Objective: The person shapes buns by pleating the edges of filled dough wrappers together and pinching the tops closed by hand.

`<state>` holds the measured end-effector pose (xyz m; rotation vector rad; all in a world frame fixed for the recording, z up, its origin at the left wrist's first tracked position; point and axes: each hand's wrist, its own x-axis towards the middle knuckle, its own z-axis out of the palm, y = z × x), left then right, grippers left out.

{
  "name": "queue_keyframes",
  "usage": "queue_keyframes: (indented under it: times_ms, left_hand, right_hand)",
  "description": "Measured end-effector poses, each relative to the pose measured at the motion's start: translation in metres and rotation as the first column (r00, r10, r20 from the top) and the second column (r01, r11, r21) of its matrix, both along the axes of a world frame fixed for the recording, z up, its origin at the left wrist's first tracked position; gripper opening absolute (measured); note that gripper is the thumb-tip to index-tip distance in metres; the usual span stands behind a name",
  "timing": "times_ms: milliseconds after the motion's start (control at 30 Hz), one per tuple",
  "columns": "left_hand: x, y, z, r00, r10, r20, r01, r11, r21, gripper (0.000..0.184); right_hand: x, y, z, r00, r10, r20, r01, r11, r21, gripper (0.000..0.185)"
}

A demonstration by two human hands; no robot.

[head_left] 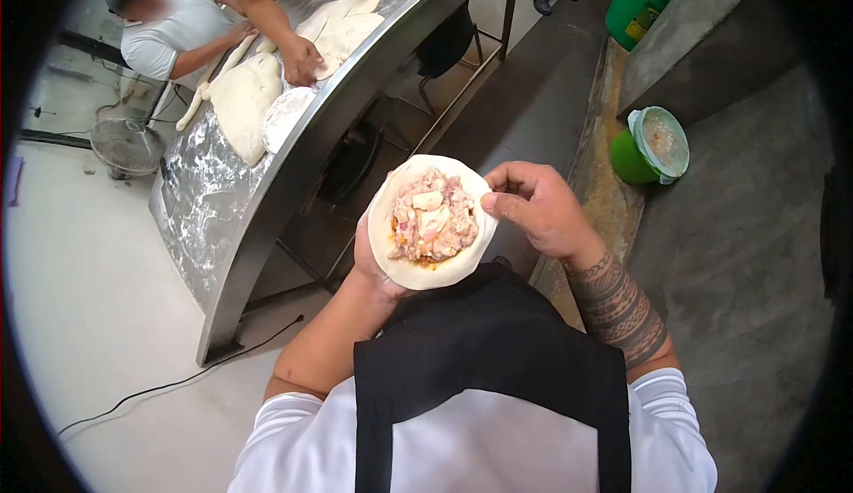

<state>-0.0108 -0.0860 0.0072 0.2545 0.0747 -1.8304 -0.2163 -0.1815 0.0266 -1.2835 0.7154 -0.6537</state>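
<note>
Dough round [410,276], topped w/ meat filling [435,218], sits on my left hand [365,253] in front of my apron [498,333], well apart from the steel table [191,226]. Prob. soft, stretchy, heaviest mid-round; filling looks wet & slippery, thin edge could tear, so best hold = palm below, fingertips on bare rim. Left fingers are mostly hidden underneath, can't tell their spread; right hand [542,209] pinches the rim btwn thumb & index, forearm slanting inward. Beyond: a co-worker's hand [302,60] by a dough sheet [249,98].
</note>
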Motion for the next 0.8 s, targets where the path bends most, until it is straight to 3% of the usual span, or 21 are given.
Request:
queue_keyframes:
  times_ms: [333, 433, 567, 667, 800]
  left_hand:
    - [-0.021, 0.004, 0.003, 0.999, -0.021, -0.024, 0.021, 1.000, -0.003, 0.058]
    - [-0.021, 0.005, -0.002, 0.998, -0.059, -0.017, 0.059, 0.998, -0.001, 0.058]
    - [-0.009, 0.002, 0.001, 0.994, -0.097, -0.051, 0.098, 0.995, 0.008, 0.059]
    - [-0.013, 0.010, 0.002, 0.986, -0.018, 0.164, 0.011, 0.999, 0.043, 0.060]
    - [-0.026, 0.013, -0.018, 0.986, 0.115, 0.121, -0.111, 0.993, -0.033, 0.061]
  right_hand:
    - [-0.028, -0.002, 0.004, 0.990, 0.122, -0.077, -0.121, 0.993, 0.020, 0.020]
    - [-0.023, 0.002, -0.001, 0.999, 0.030, 0.012, -0.031, 0.999, 0.043, 0.021]
    - [-0.014, 0.002, -0.004, 0.997, 0.079, 0.005, -0.079, 0.996, 0.051, 0.020]
    - [-0.017, 0.011, -0.009, 0.997, 0.068, 0.029, -0.069, 0.997, 0.037, 0.020]
    - [-0.013, 0.015, -0.017, 0.998, 0.034, 0.048, -0.042, 0.984, 0.172, 0.020]
